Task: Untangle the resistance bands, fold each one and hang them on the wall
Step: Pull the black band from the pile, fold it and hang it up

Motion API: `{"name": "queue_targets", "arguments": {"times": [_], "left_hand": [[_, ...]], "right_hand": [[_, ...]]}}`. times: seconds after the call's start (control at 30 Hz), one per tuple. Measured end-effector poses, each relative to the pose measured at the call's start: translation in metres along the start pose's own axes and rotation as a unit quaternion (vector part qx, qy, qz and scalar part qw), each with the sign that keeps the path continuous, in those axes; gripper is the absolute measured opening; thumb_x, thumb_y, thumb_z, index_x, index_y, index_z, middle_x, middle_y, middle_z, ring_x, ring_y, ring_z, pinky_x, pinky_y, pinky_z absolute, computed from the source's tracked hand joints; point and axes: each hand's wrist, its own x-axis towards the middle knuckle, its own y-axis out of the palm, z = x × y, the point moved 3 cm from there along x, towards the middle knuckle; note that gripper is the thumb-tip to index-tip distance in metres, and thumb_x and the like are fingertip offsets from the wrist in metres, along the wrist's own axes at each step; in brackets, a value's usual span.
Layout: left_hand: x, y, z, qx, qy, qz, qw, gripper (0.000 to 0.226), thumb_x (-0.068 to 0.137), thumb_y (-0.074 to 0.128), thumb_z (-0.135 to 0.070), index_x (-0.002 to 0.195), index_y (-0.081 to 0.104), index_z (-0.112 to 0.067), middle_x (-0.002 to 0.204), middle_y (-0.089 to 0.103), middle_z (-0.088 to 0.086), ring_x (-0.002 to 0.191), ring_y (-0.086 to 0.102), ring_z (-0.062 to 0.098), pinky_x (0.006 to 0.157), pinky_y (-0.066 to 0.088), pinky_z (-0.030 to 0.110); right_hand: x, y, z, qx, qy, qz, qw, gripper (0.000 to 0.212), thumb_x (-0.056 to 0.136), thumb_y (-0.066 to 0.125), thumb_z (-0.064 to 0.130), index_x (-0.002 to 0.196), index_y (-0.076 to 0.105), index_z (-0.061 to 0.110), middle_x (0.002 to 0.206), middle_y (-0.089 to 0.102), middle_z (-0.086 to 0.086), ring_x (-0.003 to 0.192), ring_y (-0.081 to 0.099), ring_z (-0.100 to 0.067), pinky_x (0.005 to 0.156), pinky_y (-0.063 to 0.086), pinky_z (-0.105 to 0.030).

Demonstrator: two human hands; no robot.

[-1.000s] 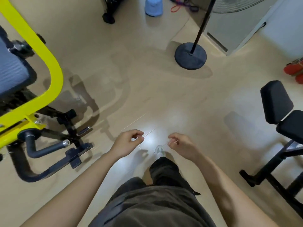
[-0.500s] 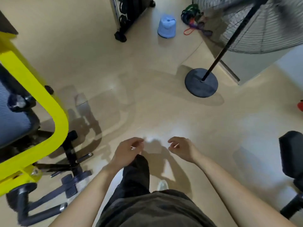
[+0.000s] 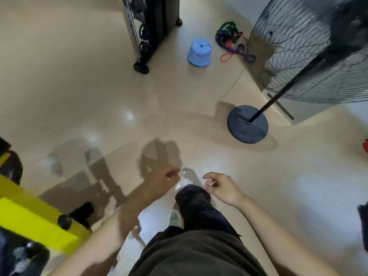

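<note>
Lying in a tangled heap at about 1 o'clock in the head view, the resistance bands (image 3: 232,41) are a knot of green, black, red and purple loops on the pale floor (image 3: 89,86), well apart from both hands. At their 3 o'clock the heap runs just beside the wire cage of a standing fan (image 3: 318,46). At their 8 o'clock, near them, stands an upturned blue tub (image 3: 199,53). A dark weight rack (image 3: 151,26) rises at 11 o'clock, and the fan's round base (image 3: 248,124) sits at 3 o'clock.

Down at 6 o'clock, the left hand (image 3: 161,183) is blurred with its fingers curled, and I cannot tell whether it holds anything. The right hand (image 3: 221,188) pinches a thin pale sliver (image 3: 211,183) between thumb and forefinger. Between the hands shows a light shoe (image 3: 187,176) under dark trousers (image 3: 199,208). A yellow frame (image 3: 29,222) fills 8 o'clock.
</note>
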Motion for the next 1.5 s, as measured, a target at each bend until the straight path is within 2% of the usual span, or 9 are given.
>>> {"name": "queue_targets", "arguments": {"times": [0.1, 0.2, 0.37, 0.5, 0.73, 0.9, 1.07, 1.37, 1.5], "left_hand": [[0.052, -0.031, -0.022, 0.01, -0.001, 0.03, 1.0, 0.033, 0.093, 0.065, -0.036, 0.125, 0.068, -0.026, 0.108, 0.069, -0.016, 0.097, 0.062, -0.004, 0.086, 0.044, 0.008], [0.116, -0.068, -0.04, 0.074, 0.0, 0.04, 0.996, 0.049, 0.084, 0.056, -0.05, 0.127, 0.067, -0.031, 0.113, 0.071, -0.014, 0.104, 0.065, 0.004, 0.095, 0.049, 0.025], [0.203, -0.133, -0.067, 0.073, -0.002, 0.013, 0.997, 0.03, 0.096, 0.064, -0.019, 0.126, 0.068, -0.021, 0.112, 0.072, -0.007, 0.101, 0.066, 0.006, 0.081, 0.041, 0.001], [0.264, -0.182, -0.078, 0.033, -0.012, -0.014, 0.999, 0.027, 0.095, 0.067, -0.016, 0.12, 0.07, -0.022, 0.107, 0.073, -0.006, 0.097, 0.068, 0.004, 0.08, 0.046, 0.008], [0.4, -0.263, -0.101, -0.012, -0.015, 0.006, 1.0, 0.023, 0.093, 0.07, -0.025, 0.114, 0.072, -0.032, 0.105, 0.073, -0.016, 0.096, 0.066, -0.003, 0.086, 0.048, 0.013], [0.511, -0.327, -0.129, 0.002, 0.021, 0.044, 0.999, 0.027, 0.092, 0.068, -0.022, 0.117, 0.071, -0.032, 0.107, 0.072, -0.018, 0.099, 0.066, -0.003, 0.088, 0.049, 0.015], [0.617, -0.384, -0.183, 0.042, 0.061, 0.089, 0.993, 0.027, 0.094, 0.067, -0.026, 0.12, 0.069, -0.03, 0.109, 0.071, -0.015, 0.101, 0.065, -0.001, 0.087, 0.05, 0.018], [0.806, -0.409, -0.288, 0.125, 0.085, 0.152, 0.977, 0.028, 0.093, 0.067, -0.028, 0.121, 0.068, -0.03, 0.105, 0.069, -0.017, 0.097, 0.062, -0.007, 0.082, 0.045, 0.012], [0.878, -0.416, -0.333, 0.116, 0.069, 0.17, 0.976, 0.029, 0.093, 0.067, -0.033, 0.121, 0.069, -0.032, 0.108, 0.071, -0.016, 0.103, 0.065, -0.002, 0.09, 0.049, 0.021]], "right_hand": [[0.057, -0.026, 0.026, 0.017, -0.002, -0.01, 1.0, 0.022, 0.09, 0.068, 0.021, 0.111, 0.068, 0.014, 0.097, 0.069, -0.002, 0.087, 0.066, -0.02, 0.081, 0.049, -0.026], [0.117, -0.058, 0.053, 0.039, -0.01, -0.014, 0.999, 0.024, 0.091, 0.068, 0.026, 0.115, 0.066, 0.025, 0.094, 0.067, 0.008, 0.085, 0.064, -0.011, 0.077, 0.046, -0.021], [0.205, -0.115, 0.102, 0.041, -0.029, 0.002, 0.999, 0.026, 0.091, 0.068, 0.02, 0.117, 0.067, 0.022, 0.085, 0.067, 0.007, 0.073, 0.061, -0.001, 0.067, 0.042, -0.012], [0.271, -0.164, 0.144, 0.04, -0.034, -0.006, 0.999, 0.03, 0.091, 0.068, 0.015, 0.121, 0.068, 0.014, 0.089, 0.064, 0.009, 0.072, 0.057, 0.004, 0.07, 0.04, -0.009], [0.395, -0.235, 0.204, 0.052, -0.017, -0.034, 0.998, 0.034, 0.09, 0.068, 0.019, 0.123, 0.066, 0.012, 0.115, 0.063, 0.001, 0.075, 0.059, -0.007, 0.075, 0.05, -0.026], [0.472, -0.291, 0.249, 0.048, 0.02, -0.08, 0.995, 0.035, 0.092, 0.069, 0.026, 0.127, 0.064, 0.022, 0.117, 0.063, 0.006, 0.08, 0.059, -0.004, 0.07, 0.044, -0.009], [0.53, -0.353, 0.285, 0.086, 0.059, -0.114, 0.988, 0.037, 0.094, 0.066, 0.026, 0.13, 0.061, 0.024, 0.123, 0.059, 0.008, 0.09, 0.062, -0.009, 0.092, 0.051, -0.03], [0.667, -0.462, 0.281, 0.168, 0.088, -0.15, 0.97, 0.035, 0.091, 0.067, 0.029, 0.126, 0.062, 0.028, 0.118, 0.062, 0.011, 0.089, 0.064, -0.005, 0.073, 0.048, -0.019], [0.726, -0.525, 0.28, 0.192, 0.092, -0.142, 0.967, 0.032, 0.091, 0.068, 0.027, 0.122, 0.065, 0.027, 0.111, 0.067, 0.007, 0.087, 0.066, -0.011, 0.074, 0.045, -0.019]]}}
